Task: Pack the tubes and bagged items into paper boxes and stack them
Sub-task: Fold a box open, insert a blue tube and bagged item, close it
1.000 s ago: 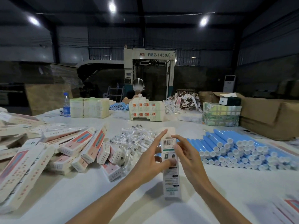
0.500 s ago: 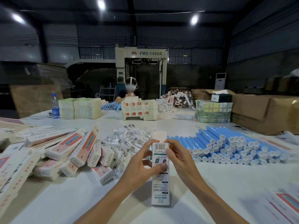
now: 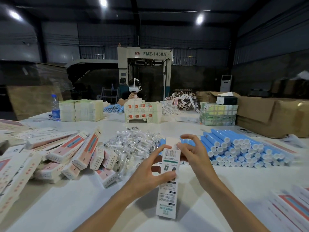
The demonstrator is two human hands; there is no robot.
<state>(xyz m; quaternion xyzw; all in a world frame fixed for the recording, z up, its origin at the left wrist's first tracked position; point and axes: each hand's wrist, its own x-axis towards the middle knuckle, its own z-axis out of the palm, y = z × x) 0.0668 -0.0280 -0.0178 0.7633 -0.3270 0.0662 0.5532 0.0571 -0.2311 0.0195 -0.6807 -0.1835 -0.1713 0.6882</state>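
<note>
The left hand grasps the paper box at mid-length: the thumb lies across the printed face and the index finger reaches up along the box's left edge towards the barcode. The box is held over the near centre of the surface, long axis running near to far, its near end low over the surface. The top flap at the far end stands open.

The right hand is at the far right corner of the box. Its thumb tip touches the right edge of the flap; the remaining fingers are curved and raised above it. Whether this hand pinches the flap cannot be determined.

Surrounding stock:
- Blue tubes: stacked in layers just right of and beyond the hands, white caps facing near.
- Bagged items: a loose pile in clear bags, just beyond the left hand.
- Pink-and-white boxes: a heap at left, lying at mixed angles.
- Flat cartons: spread at the near right edge.
- Water bottle: upright at far left.
- Brown cardboard cartons: at far right.

A second person wearing a white headset is at the far side of the surface, behind a stack of printed boxes.
</note>
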